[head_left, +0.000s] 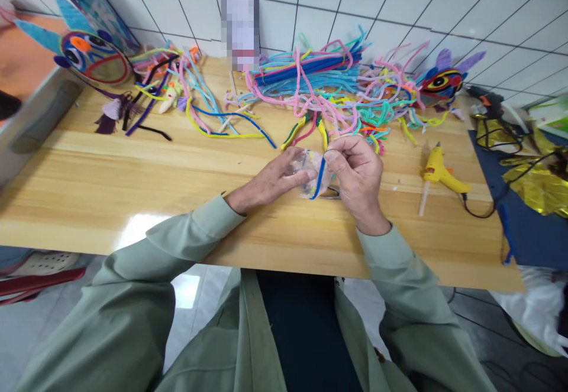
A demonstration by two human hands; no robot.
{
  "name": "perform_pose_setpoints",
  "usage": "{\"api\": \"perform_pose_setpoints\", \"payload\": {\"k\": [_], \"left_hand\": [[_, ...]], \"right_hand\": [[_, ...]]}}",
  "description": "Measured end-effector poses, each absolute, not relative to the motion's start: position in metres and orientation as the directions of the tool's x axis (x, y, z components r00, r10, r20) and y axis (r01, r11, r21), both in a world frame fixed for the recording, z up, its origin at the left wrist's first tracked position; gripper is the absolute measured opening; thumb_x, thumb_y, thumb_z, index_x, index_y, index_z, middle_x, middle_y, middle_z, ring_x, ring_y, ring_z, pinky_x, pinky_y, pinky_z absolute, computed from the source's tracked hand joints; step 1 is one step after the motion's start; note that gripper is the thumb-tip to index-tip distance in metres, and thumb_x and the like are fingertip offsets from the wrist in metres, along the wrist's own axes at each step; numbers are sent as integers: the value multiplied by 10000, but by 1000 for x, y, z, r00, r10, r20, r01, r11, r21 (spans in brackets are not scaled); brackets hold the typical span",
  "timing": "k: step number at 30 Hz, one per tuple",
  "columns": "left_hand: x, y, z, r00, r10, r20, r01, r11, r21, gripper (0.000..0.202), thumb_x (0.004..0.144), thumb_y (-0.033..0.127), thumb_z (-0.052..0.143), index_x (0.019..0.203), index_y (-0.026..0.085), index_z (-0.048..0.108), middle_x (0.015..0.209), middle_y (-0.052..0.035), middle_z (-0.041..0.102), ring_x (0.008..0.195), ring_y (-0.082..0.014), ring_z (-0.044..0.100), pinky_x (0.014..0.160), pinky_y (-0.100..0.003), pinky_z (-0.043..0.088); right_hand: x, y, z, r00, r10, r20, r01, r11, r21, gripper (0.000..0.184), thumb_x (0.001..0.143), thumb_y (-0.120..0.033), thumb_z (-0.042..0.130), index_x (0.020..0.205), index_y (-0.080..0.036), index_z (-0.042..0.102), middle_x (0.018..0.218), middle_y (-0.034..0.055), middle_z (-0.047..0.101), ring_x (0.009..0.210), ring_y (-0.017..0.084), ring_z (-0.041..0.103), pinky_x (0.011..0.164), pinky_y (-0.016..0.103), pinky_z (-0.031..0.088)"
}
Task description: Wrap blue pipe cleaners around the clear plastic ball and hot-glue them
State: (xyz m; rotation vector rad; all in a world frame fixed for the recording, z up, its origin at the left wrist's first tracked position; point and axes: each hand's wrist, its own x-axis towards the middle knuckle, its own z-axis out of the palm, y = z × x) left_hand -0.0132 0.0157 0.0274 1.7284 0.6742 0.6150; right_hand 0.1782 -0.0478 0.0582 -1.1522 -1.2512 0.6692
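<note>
My left hand [284,174] is closed on a clear, crinkled plastic piece [306,188] with some coloured bits showing through; its exact kind I cannot make out. Between the fingertips of my right hand [360,170] is the upper end of a blue pipe cleaner [320,178], which runs down across the plastic's right side. Just beyond my hands lie yellow-and-green handled pliers [294,130], their handles spread toward me. A small metal tool [331,192] shows partly beneath the plastic, mostly hidden by my right hand.
Heaped pipe cleaners [310,78] line the tiled wall. A yellow hot glue gun [439,170] with a cord lies at right. Two decorated animal-like heads, a left one [95,58] and a right one [444,83], stand at the back. Gold foil [541,188] covers part of a blue mat.
</note>
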Motion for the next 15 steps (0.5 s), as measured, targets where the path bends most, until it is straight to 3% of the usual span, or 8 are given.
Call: {"api": "perform_pose_setpoints", "payload": {"k": [4, 7, 12, 15], "left_hand": [[-15, 15, 29, 721, 693, 22, 152, -190, 970, 702, 990, 690, 697, 1483, 206, 573, 1481, -142, 695, 1240, -332, 726, 1090, -528, 629], [-16, 14, 30, 713, 701, 12, 174, -194, 965, 757, 977, 704, 703, 1512, 195, 537, 1518, -162, 654, 1292, -346, 698, 1118, -533, 604], [-16, 13, 33, 738, 674, -45, 181, -133, 974, 701, 983, 710, 691, 1443, 194, 574, 1424, -154, 690, 1292, -362, 692, 1149, -566, 566], [-15, 14, 31, 752, 659, -31, 137, -111, 984, 705, 985, 684, 708, 1463, 184, 570, 1461, -162, 679, 1393, -370, 645, 1211, -560, 527]], "right_hand": [[182, -41, 51, 287, 882, 374, 205, 325, -923, 418, 940, -688, 810, 952, -289, 687, 778, -37, 565, 642, 144, 510, 595, 306, 484], [182, -38, 46, 303, 885, 353, 197, 304, -932, 415, 941, -684, 806, 957, -284, 695, 770, -38, 564, 649, 145, 519, 603, 303, 484], [181, -35, 44, 297, 893, 337, 170, 298, -939, 376, 949, -626, 818, 958, -271, 694, 764, -46, 563, 659, 133, 529, 615, 285, 489], [180, -34, 43, 298, 901, 314, 132, 287, -949, 351, 947, -586, 824, 946, -263, 686, 777, -49, 562, 654, 121, 507, 605, 269, 463]]}}
